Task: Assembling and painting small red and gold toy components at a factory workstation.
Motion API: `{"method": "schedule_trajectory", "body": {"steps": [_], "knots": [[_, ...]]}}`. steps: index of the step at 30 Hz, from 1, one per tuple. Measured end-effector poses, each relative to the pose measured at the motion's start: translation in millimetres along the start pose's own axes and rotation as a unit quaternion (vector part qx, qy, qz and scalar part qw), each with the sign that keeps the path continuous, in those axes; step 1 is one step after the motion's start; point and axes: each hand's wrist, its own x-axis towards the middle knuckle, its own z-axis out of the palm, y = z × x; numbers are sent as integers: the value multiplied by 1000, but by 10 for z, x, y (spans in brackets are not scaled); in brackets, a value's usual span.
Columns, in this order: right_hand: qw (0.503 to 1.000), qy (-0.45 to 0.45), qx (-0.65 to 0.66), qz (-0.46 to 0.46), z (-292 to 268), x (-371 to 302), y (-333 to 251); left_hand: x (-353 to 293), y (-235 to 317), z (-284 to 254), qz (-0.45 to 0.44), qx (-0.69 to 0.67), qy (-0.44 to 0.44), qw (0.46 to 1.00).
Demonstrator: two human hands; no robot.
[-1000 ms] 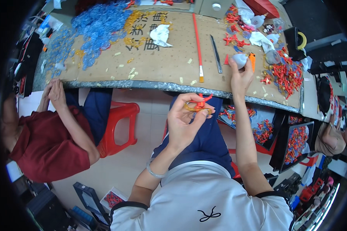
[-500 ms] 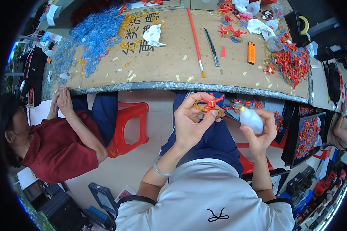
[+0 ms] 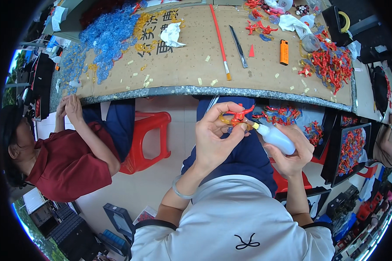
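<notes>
Between thumb and fingers my left hand [image 3: 216, 138] pinches a small red plastic figure [image 3: 239, 115] with clear yellow and blue parts around it. My right hand [image 3: 294, 150] is wrapped round a white squeeze bottle [image 3: 278, 139] with a yellow collar. The bottle lies tilted, and its thin nozzle points left at the lower side of the figure. Whether the tip touches the figure I cannot tell. Both hands are just off the table's near edge, above my lap. Beyond them, red figures with blue parts lie in a tray [image 3: 307, 114].
The cardboard-covered table [image 3: 178, 74] carries a blue plastic pile [image 3: 104, 39], a paintbrush [image 3: 221, 43], a craft knife [image 3: 238, 45], an orange lighter [image 3: 284, 52] and a heap of red figures [image 3: 333, 65]. A person in a dark red shirt [image 3: 74, 161] sits at left beside a red stool [image 3: 150, 139].
My right hand has tipped the bottle from steeply slanted to nearly level, and its nozzle has come up to the figure. My left hand keeps the figure in nearly the same place.
</notes>
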Motion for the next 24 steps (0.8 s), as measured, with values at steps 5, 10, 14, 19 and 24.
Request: {"method": "schedule_trajectory", "body": {"steps": [5,10,14,19,24], "knots": [[1000,-6,-10,-7,5,19,-21,-9,20,-19,-14,-12,-4,1000],[1000,-9,-11,-8,20,35,-26,-4,31,-25,-15,-13,-2,1000],[999,-18,-27,-20,15,54,-42,-3,11,-47,-7,-8,-6,1000],[997,-36,-63,-40,-18,100,-100,3,11,-48,5,2,-4,1000],[995,-44,-74,-50,-46,153,-152,6,18,-40,2,-10,4,1000]]}}
